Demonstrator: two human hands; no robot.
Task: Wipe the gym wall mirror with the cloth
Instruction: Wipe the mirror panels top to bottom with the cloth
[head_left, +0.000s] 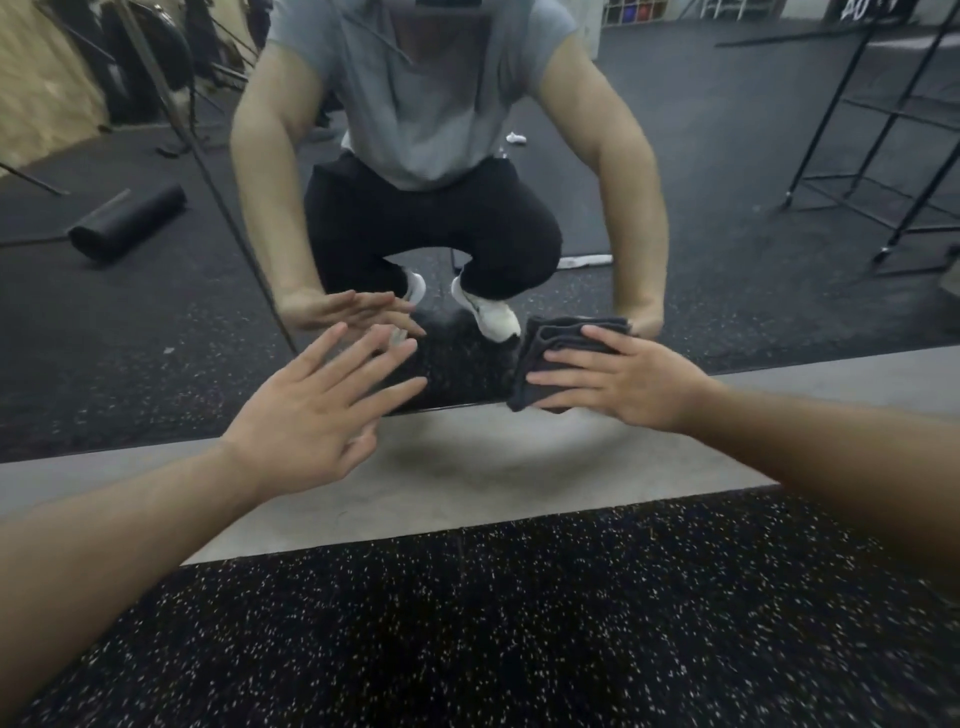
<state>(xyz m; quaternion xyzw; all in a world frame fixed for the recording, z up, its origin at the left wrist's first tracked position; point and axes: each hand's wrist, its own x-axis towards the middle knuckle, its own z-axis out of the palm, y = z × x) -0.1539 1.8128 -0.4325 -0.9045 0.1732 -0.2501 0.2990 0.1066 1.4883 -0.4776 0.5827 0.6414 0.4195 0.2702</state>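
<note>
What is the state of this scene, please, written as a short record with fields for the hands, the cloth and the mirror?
left hand: fingers straight and spread, at the lower mirror, holds nothing
right hand: flat, fingers straight, presses the cloth
cloth: dark grey, folded, against the glass near its bottom edge
mirror: wall mirror, reflects the crouching person and the gym floor
ledge: pale grey strip under the mirror
floor: black, white speckles

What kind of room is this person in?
Most likely a gym: black speckled rubber floor, a big wall mirror down to floor level, and a foam roller and metal rack reflected in it.
</note>
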